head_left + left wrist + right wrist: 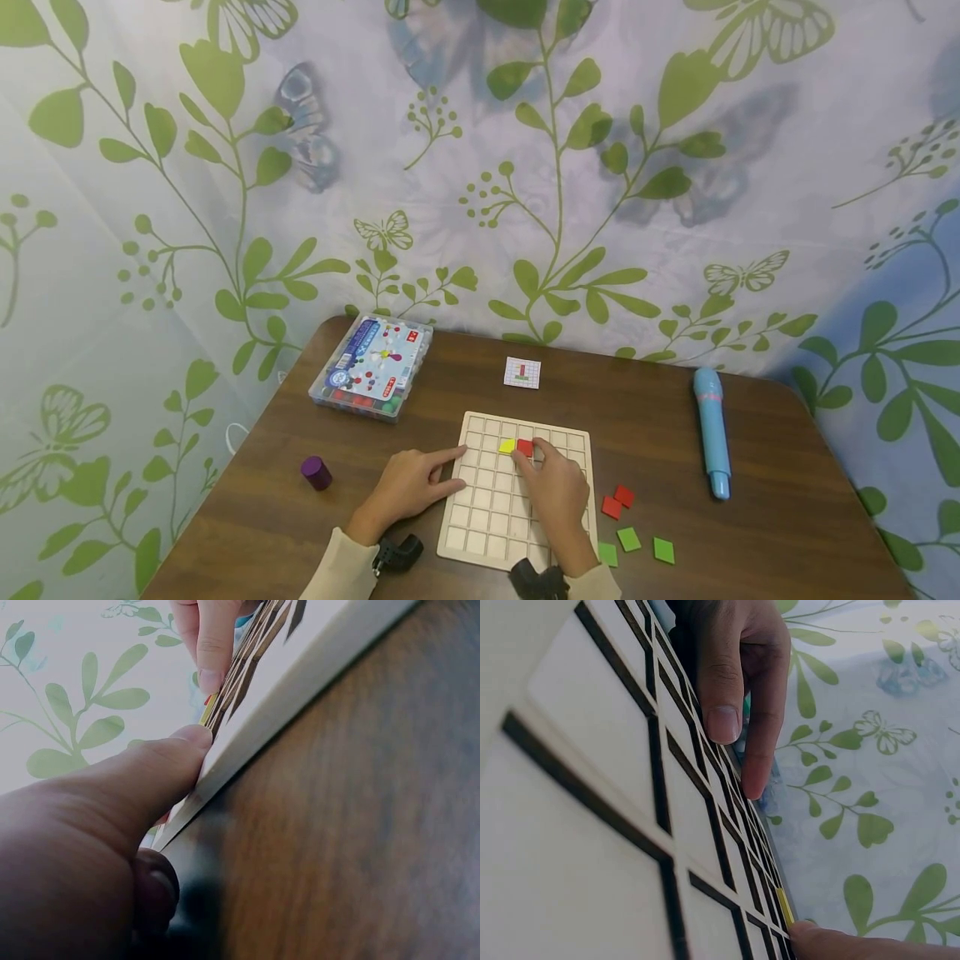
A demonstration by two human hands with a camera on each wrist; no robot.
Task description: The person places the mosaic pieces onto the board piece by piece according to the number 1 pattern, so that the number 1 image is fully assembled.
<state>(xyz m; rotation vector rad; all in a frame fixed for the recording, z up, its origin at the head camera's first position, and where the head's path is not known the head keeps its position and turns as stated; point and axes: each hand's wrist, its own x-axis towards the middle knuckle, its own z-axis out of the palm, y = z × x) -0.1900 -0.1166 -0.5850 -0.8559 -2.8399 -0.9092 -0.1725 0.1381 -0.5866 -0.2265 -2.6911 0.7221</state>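
A pale wooden grid board lies on the table, with a yellow square tile and a red square tile side by side in its upper part. My right hand reaches over the board and pinches the red tile between thumb and index finger. At the board's left edge, the left hand rests its extended thumb and index finger on the rim. The left wrist view shows the left thumb against the board's edge. In the right wrist view the yellow tile shows beside a right fingertip.
Loose red tiles and green tiles lie right of the board. A patterned card lies behind it. A clear plastic case stands back left, a purple cylinder at left, a blue microphone-shaped object at right.
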